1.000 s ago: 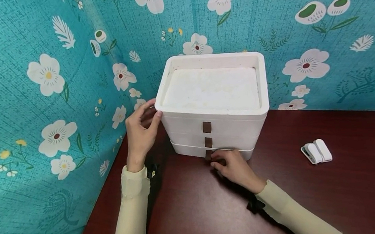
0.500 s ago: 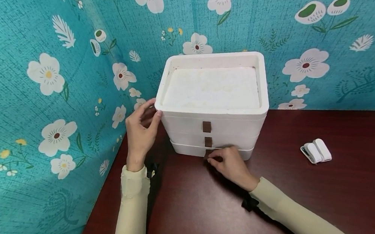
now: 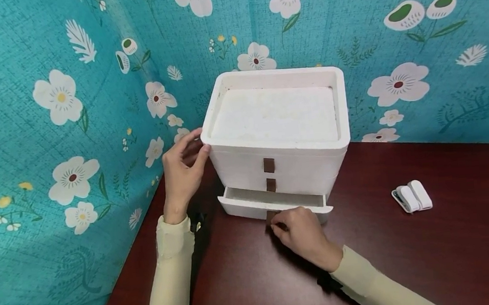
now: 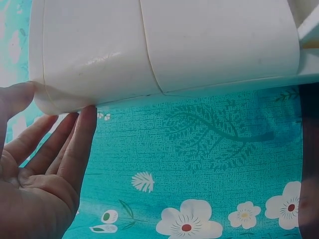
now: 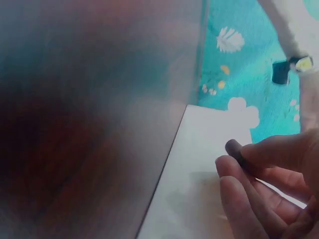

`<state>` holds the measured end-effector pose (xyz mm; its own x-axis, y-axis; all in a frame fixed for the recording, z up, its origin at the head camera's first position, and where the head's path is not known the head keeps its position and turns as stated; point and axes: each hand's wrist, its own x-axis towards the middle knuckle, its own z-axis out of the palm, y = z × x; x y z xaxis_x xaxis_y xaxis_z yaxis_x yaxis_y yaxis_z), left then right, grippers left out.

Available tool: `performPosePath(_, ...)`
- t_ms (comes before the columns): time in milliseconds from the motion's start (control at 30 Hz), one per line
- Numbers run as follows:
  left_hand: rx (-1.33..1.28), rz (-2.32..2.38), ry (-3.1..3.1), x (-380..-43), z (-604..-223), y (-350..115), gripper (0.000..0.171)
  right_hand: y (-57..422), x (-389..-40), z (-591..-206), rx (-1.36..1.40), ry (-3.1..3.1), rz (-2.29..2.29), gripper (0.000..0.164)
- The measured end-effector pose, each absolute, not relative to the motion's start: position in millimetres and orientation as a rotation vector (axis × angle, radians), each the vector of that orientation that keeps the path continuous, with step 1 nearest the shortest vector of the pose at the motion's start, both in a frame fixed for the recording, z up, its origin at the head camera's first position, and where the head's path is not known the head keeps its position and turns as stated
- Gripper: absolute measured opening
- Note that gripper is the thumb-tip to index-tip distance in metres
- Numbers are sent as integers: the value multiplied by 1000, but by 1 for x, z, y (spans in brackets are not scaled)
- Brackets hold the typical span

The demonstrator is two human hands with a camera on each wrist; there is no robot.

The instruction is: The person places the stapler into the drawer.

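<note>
A white drawer unit [image 3: 303, 166] with brown pull tabs down its front stands on the table. Its bottom drawer [image 3: 246, 209] is partly pulled out, and the visible part of its inside looks bare. My right hand [image 3: 304, 235] pinches that drawer's brown pull tab [image 5: 233, 148] between thumb and curled fingers. At the unit's upper left front corner, my left hand [image 3: 182, 177] rests its thumb and nearly straight fingertips on either side of the corner. The left wrist view shows those fingertips against the white wall [image 4: 99, 45]. The upper drawers are closed.
A small white two-part object [image 3: 412, 197] lies on the dark red table [image 3: 247, 270] to the right. The unit's top is a shallow tray [image 3: 274, 115] with a raised rim. Teal flowered cloth [image 3: 102, 102] hangs close behind and on the left.
The bottom drawer has slid out toward me, with my right hand moving along on its tab. A second ago it was closed. My left hand has stayed at the corner.
</note>
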<state>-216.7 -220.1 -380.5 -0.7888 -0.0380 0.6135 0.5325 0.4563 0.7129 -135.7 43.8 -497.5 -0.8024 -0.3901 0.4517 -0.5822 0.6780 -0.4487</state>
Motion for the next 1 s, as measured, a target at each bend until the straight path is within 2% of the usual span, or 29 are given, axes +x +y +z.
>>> performPosePath(600,-428,-1333,-2142,-217,-381,-221,42,37,-83,-484,997,-2561,709,13)
performPosePath(1000,-440,-1321,-2132,-217,-380,-220,42,37,-70,-488,1036,-2452,588,18)
